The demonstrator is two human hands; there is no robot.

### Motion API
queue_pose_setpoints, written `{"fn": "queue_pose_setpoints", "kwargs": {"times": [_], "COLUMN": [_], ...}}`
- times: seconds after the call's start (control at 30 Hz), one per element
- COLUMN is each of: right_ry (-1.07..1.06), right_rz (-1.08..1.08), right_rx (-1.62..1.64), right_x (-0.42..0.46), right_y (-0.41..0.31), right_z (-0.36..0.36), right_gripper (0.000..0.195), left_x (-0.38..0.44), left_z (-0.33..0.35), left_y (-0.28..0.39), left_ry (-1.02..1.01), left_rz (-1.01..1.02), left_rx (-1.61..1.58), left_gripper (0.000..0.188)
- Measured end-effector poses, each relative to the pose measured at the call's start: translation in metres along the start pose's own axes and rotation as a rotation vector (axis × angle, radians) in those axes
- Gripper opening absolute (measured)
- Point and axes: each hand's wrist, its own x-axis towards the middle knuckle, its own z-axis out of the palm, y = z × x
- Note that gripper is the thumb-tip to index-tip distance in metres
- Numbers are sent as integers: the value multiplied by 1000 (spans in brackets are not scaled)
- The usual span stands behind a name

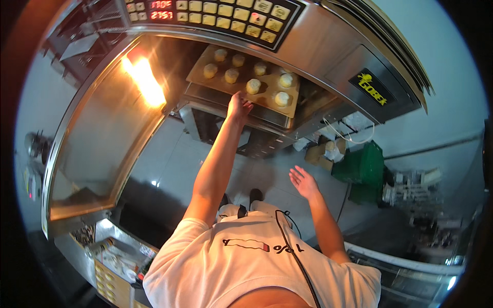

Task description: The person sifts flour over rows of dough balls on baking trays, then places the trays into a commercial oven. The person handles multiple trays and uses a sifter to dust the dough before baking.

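My left hand (pixel 239 106) reaches to the front edge of a metal baking tray in the oven; whether its fingers grip the rim cannot be made out. The tray bears a brown baking sheet (pixel 269 101) with several small round pale pastries, one of them a pastry (pixel 253 86) just beyond my fingers. Some are dusted white on top. My right hand (pixel 304 183) is held over the floor, fingers apart, with nothing in it. The oven's glass door (pixel 104 134) stands open at the left, with a bright light glaring on it.
The oven's control panel (pixel 215 15) is above the tray. Another oven deck or cabinet lies below. A green bin (pixel 360 165) and a cardboard box (pixel 321 154) stand at right on the tiled floor (pixel 169 154). At lower left, a tray of round pieces (pixel 104 283) lies near a metal counter.
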Motion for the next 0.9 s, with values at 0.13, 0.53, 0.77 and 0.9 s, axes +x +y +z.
{"fn": "queue_pose_setpoints", "kwargs": {"times": [0.13, 0.53, 0.77, 0.9], "right_ry": [53, -295, -264, -276], "right_rz": [79, 502, 612, 592], "right_rx": [6, -476, -800, -941], "right_x": [3, 112, 153, 143], "right_y": [-8, -11, 29, 84], "right_z": [-48, -15, 59, 121], "right_gripper": [41, 39, 35, 36], "left_x": [22, -94, -448, -664], "left_z": [11, -25, -144, -204], "left_y": [0, -87, -70, -46], "left_ry": [-13, 5, 566, 1302], "left_rz": [24, 275, 644, 1108], "left_rx": [-116, 38, 70, -12], "left_gripper": [9, 19, 31, 20]}}
